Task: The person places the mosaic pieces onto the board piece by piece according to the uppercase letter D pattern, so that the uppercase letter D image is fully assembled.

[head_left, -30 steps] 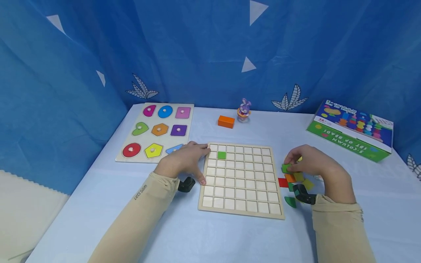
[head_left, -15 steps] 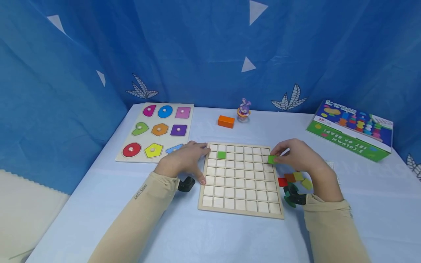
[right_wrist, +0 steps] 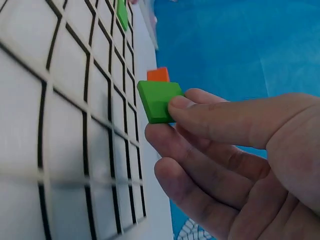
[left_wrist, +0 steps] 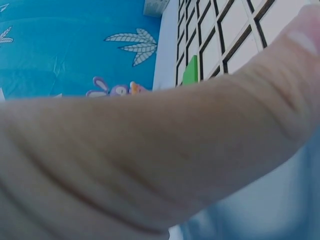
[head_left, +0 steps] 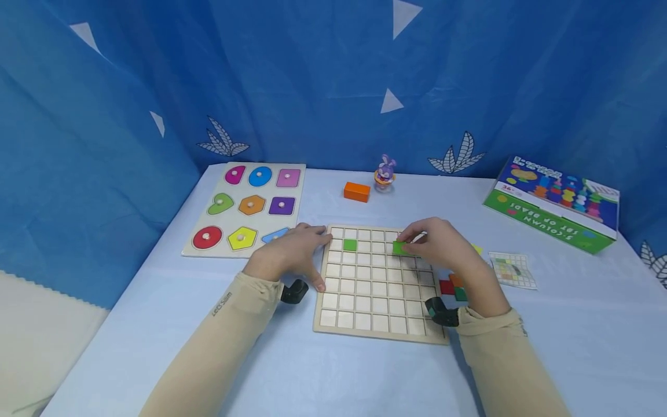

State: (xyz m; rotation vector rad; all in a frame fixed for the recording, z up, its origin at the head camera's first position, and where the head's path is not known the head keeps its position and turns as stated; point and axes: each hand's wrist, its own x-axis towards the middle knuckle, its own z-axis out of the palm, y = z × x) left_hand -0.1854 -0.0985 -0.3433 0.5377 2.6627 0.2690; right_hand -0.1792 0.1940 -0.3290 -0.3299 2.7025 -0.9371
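My right hand [head_left: 435, 243] pinches a green square tile [right_wrist: 159, 101] between thumb and fingers, over the upper right part of the wooden grid board [head_left: 370, 336]. In the right wrist view the tile is held above the board's cells. Another green tile [head_left: 350, 245] lies in a cell of the second row, near the upper left. My left hand [head_left: 292, 252] rests at the board's left edge, thumb and fingers spread along it. In the left wrist view its thumb [left_wrist: 200, 145] covers much of the board.
Several loose tiles, including a red one [head_left: 446, 287], lie right of the board, partly behind my right wrist. Beyond is a printed pattern sheet [head_left: 513, 270]. A shape puzzle [head_left: 208, 202], an orange block [head_left: 356, 191], a purple rabbit figure [head_left: 385, 171] and a box [head_left: 554, 202] stand farther back.
My right hand has carried the green tile from the loose pile leftward over the board. The pattern sheet has come into view behind it. My left hand has stayed in place.
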